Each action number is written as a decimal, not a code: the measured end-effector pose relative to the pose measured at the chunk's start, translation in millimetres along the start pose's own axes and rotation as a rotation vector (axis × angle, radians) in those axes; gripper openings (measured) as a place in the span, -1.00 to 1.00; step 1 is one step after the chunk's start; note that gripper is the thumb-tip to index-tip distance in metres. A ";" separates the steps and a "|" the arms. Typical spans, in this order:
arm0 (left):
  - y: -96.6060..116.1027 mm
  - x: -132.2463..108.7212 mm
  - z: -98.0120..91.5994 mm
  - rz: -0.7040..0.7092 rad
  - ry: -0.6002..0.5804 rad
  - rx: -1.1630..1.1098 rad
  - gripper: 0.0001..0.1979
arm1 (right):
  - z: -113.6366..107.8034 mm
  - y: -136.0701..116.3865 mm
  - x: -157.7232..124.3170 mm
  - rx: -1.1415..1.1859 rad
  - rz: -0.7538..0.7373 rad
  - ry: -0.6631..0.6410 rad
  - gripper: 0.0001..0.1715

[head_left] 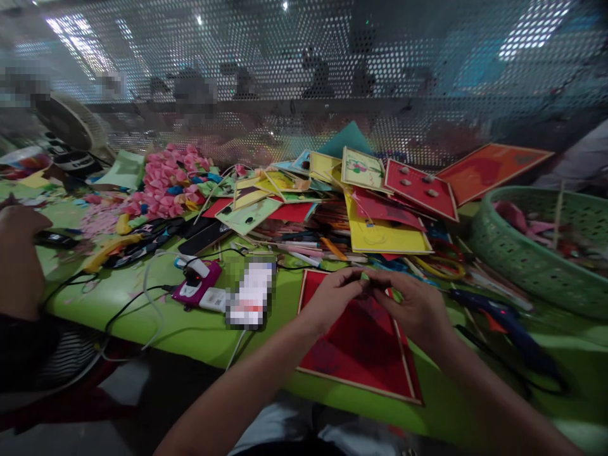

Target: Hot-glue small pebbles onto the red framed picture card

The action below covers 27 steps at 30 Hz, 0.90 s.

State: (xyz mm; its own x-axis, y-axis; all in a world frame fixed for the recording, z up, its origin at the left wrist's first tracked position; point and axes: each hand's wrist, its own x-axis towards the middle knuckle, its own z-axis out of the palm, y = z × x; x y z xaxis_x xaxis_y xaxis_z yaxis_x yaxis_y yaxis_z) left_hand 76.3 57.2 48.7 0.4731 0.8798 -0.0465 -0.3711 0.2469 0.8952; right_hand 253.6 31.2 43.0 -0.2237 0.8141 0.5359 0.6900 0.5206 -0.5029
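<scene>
My left hand [335, 294] and my right hand [418, 307] meet above a red panel [368, 354] edged with thin pale strips. The fingers of both are closed in a pinch around a small green piece [365, 277]. A bit more green shows by the right fingers; the fingertips hide the rest, so its exact kind is unclear. Flat on the green tabletop, the panel lies partly under my hands and carries dark patches. To the right of my right hand rests a dark blue glue gun [506, 323] with an orange trigger.
A phone [251, 294] and purple power adapter [197, 285] with cables lie left. Framed cards [389, 234] and sticks are heaped behind, near pink paper flowers [173, 174]. A green basket [536, 253] stands right. Another person's arm [19, 253] rests at far left.
</scene>
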 end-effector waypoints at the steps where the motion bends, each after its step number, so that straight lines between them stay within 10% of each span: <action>1: -1.1 0.5 -0.4 -0.010 0.005 -0.015 -0.71 | 0.2 -0.5 -0.2 -0.002 -0.005 0.003 -0.73; 22: -3.8 1.6 -7.7 0.257 0.109 0.367 -0.82 | -0.4 0.3 5.3 0.299 0.181 0.051 -0.75; 27: -4.1 0.4 -6.0 0.277 0.133 0.430 -0.86 | 0.6 -0.4 6.3 0.195 0.310 -0.117 -0.62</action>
State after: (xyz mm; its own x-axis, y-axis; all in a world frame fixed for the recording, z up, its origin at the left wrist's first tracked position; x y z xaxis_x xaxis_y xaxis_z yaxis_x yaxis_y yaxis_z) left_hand 73.2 59.1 42.3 0.2883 0.9392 0.1864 -0.0934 -0.1662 0.9817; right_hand 251.5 36.3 46.2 -0.1097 0.9585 0.2631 0.5957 0.2753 -0.7545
